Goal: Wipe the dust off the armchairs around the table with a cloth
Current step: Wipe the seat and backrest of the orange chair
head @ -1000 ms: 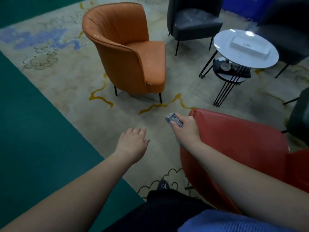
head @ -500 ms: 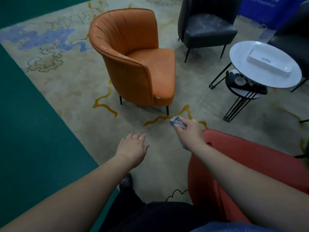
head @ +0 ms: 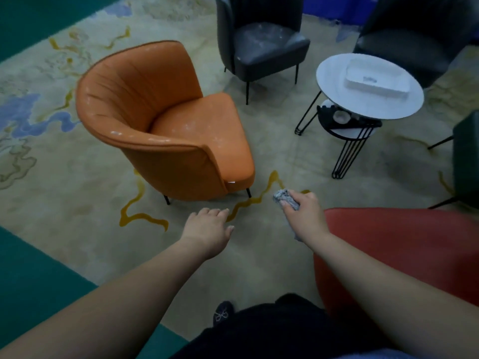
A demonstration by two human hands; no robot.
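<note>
An orange armchair (head: 166, 120) with pale dust marks on its seat stands ahead on the carpet. My right hand (head: 304, 216) is shut on a crumpled grey cloth (head: 283, 197), just left of a red armchair (head: 404, 244) at the lower right. My left hand (head: 208, 228) hangs open, palm down, over the carpet below the orange chair. A dusty dark grey armchair (head: 261, 45) stands at the top, another dark armchair (head: 414, 37) at the top right. The round white table (head: 337, 81) is between them.
A white box (head: 377, 80) lies on the table, and a lower black-framed shelf table (head: 347, 125) holds small items beneath it. A dark green chair edge (head: 466, 156) shows at the far right. Green flooring (head: 31, 275) borders the patterned carpet. My shoe (head: 223, 312) is below.
The view has shifted closer to the orange armchair, which now sits lower and larger. Both hands have travelled forward with me; the right hand has left the red armchair's back.
</note>
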